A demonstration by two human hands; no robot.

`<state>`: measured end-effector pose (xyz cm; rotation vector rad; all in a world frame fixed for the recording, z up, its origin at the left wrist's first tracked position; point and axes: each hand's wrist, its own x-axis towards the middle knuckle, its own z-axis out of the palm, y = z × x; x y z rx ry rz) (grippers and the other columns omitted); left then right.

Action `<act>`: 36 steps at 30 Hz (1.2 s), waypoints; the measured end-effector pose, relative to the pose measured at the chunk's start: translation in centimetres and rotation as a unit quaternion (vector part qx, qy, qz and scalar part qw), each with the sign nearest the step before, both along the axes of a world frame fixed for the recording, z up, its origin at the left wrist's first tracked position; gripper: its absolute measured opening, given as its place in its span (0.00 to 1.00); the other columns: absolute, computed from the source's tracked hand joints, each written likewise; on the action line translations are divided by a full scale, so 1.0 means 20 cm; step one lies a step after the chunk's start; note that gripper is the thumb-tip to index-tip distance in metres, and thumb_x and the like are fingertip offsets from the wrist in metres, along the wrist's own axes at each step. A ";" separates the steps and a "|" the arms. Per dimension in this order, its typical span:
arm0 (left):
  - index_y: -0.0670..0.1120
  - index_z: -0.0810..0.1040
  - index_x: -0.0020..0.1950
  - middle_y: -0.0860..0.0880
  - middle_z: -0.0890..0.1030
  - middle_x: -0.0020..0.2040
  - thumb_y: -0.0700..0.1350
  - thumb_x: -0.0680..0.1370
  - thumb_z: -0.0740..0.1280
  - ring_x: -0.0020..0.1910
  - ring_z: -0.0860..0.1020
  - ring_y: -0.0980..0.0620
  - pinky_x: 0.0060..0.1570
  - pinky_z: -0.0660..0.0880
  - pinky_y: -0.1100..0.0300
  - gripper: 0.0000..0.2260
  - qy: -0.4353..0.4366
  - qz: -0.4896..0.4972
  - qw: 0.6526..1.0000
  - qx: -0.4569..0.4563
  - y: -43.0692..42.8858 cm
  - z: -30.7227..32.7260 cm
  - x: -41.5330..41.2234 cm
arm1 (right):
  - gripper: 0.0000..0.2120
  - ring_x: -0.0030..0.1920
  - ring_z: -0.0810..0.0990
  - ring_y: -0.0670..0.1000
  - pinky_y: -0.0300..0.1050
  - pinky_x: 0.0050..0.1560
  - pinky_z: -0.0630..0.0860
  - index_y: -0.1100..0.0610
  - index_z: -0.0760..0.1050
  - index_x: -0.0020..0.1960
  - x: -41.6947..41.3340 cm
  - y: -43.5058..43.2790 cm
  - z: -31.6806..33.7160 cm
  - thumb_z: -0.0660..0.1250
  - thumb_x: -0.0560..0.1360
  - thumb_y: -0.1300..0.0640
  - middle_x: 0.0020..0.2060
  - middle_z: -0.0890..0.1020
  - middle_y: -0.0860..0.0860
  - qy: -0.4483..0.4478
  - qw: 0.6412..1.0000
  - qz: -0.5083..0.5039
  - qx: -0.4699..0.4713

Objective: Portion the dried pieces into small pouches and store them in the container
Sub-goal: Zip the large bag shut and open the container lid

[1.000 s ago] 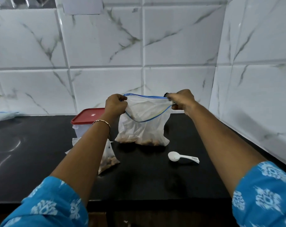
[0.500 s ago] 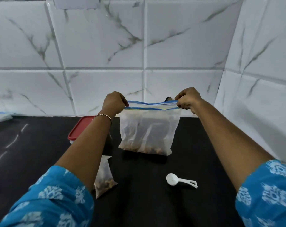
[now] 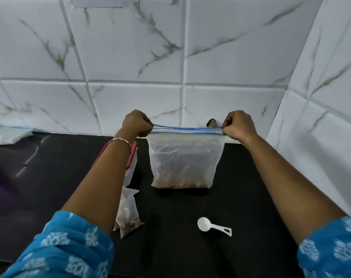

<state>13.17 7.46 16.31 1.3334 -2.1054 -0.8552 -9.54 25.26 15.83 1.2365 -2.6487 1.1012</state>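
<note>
A large clear zip bag (image 3: 183,157) with a blue seal strip stands on the black counter, brown dried pieces lying in its bottom. My left hand (image 3: 137,123) pinches the seal's left end and my right hand (image 3: 237,125) pinches its right end, so the strip is stretched flat between them. A small clear pouch (image 3: 128,215) holding dried pieces lies beside my left forearm. The container (image 3: 131,167) with a red lid sits behind that forearm, mostly hidden. A white plastic scoop (image 3: 211,227) lies near the front.
White marble-look tiled walls close the back and right side of the black counter (image 3: 180,247). More flat bags with blue strips (image 3: 10,133) lie at the far left against the wall. A small dark object (image 3: 211,123) sits at the wall behind the bag.
The bag's mouth, sagging open a second ago, is now pulled flat as my hands moved apart. The camera has tilted, shifting the pouch and scoop lower in view.
</note>
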 end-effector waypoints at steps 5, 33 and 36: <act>0.47 0.76 0.34 0.49 0.77 0.31 0.36 0.69 0.69 0.32 0.77 0.46 0.45 0.79 0.54 0.08 0.081 0.071 0.994 -0.024 -0.05 -0.03 -0.01 | 0.06 0.37 0.79 0.51 0.43 0.38 0.75 0.55 0.77 0.44 -0.02 -0.04 0.00 0.65 0.69 0.63 0.37 0.79 0.47 -0.032 0.996 -0.024 -0.084; 0.47 0.81 0.49 0.52 0.80 0.39 0.41 0.76 0.71 0.30 0.70 0.57 0.32 0.70 0.68 0.03 0.311 -0.076 0.941 0.107 -0.21 -0.38 -0.12 | 0.07 0.42 0.82 0.42 0.31 0.43 0.75 0.57 0.81 0.49 -0.25 -0.07 -0.29 0.71 0.74 0.65 0.42 0.84 0.49 -0.315 0.888 0.018 -0.334; 0.48 0.80 0.44 0.56 0.80 0.33 0.41 0.77 0.69 0.29 0.73 0.63 0.34 0.70 0.71 0.04 0.318 -0.072 0.941 0.092 -0.23 -0.38 -0.16 | 0.07 0.47 0.82 0.47 0.33 0.47 0.75 0.53 0.80 0.45 -0.25 -0.08 -0.28 0.71 0.74 0.65 0.40 0.85 0.47 -0.292 0.891 0.027 -0.347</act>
